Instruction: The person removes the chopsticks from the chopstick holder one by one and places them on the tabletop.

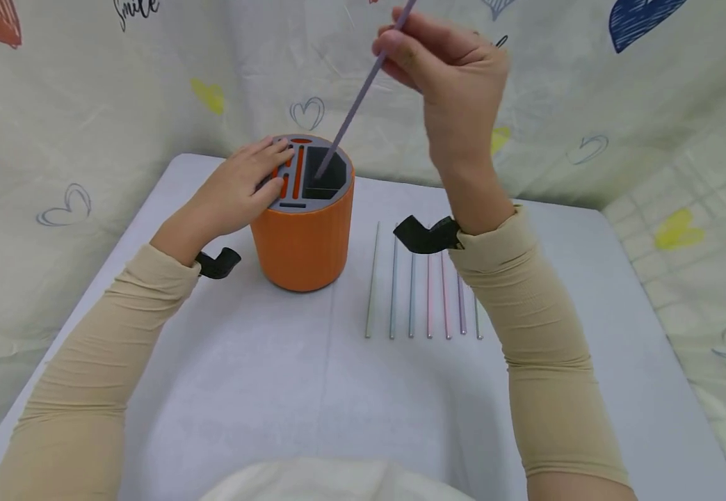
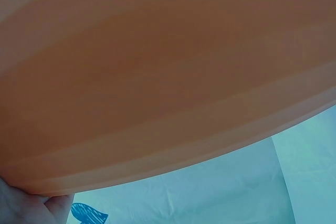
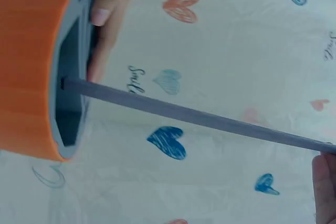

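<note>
An orange round desk organizer (image 1: 303, 250) with a grey slotted top stands upright toward the back of the table. My left hand (image 1: 238, 181) rests on the left part of its top, fingers extended. Up high, my right hand (image 1: 457, 83) pinches a purple straw (image 1: 363, 90) near its upper end. The straw slants down left, its lower end at the large dark compartment (image 1: 332, 182). From the right wrist view, the hollow tip of the straw (image 3: 157, 107) is at that opening. The organizer's wall (image 2: 157, 66) fills most of the left wrist view.
Several thin coloured straws (image 1: 429, 299) lie in a row on the white table (image 1: 313, 390), right of the organizer and partly behind my right forearm. A printed cloth (image 1: 119, 104) with hearts hangs behind the table.
</note>
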The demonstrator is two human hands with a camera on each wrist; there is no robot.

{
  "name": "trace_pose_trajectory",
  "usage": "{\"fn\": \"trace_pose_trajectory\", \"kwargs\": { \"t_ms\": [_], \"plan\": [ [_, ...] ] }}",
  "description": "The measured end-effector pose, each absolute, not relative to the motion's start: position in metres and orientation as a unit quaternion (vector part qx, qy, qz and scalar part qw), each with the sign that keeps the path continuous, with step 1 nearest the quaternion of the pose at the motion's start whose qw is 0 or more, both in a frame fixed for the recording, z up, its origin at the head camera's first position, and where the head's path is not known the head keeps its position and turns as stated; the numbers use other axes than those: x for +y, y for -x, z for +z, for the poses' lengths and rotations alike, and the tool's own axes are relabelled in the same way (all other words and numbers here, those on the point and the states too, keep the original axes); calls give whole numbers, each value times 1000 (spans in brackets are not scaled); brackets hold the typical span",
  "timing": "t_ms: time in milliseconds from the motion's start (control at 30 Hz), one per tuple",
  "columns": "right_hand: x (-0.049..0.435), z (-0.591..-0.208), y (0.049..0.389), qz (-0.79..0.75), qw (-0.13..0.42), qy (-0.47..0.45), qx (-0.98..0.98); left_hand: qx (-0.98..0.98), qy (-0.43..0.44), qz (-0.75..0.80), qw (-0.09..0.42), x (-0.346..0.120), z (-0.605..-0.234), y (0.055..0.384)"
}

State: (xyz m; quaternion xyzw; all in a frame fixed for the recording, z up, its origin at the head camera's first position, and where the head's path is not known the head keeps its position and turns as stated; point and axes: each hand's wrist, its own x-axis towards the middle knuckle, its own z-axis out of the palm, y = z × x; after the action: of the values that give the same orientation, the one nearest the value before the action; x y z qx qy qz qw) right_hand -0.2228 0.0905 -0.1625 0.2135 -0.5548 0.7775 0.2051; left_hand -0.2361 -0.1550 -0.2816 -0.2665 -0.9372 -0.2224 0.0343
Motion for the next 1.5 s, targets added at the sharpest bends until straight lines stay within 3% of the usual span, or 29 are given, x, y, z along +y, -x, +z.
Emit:
{"fn": "trace_pose_trajectory", "kwargs": {
  "t_ms": [133,267,467,867,1067,1500],
  "plan": [
    [119,-150,221,790,240,-188,-532,-937,269,-221,35,-154,-282,237],
    [150,-150,223,801,234,-153,-529,-936,270,-222,32,-153,-281,237],
    [192,-178,232,820,134,-59,-553,-937,264,-227,29,-154,-280,235],
    [291,-284,256,725,-87,126,-672,-937,268,-221,35,-156,-280,235],
    [325,-323,262,669,-132,139,-718,-937,266,-226,30,-155,-280,235],
    [352,-366,275,629,-184,201,-728,-937,266,-223,36,-156,-281,236]
  ]
}}
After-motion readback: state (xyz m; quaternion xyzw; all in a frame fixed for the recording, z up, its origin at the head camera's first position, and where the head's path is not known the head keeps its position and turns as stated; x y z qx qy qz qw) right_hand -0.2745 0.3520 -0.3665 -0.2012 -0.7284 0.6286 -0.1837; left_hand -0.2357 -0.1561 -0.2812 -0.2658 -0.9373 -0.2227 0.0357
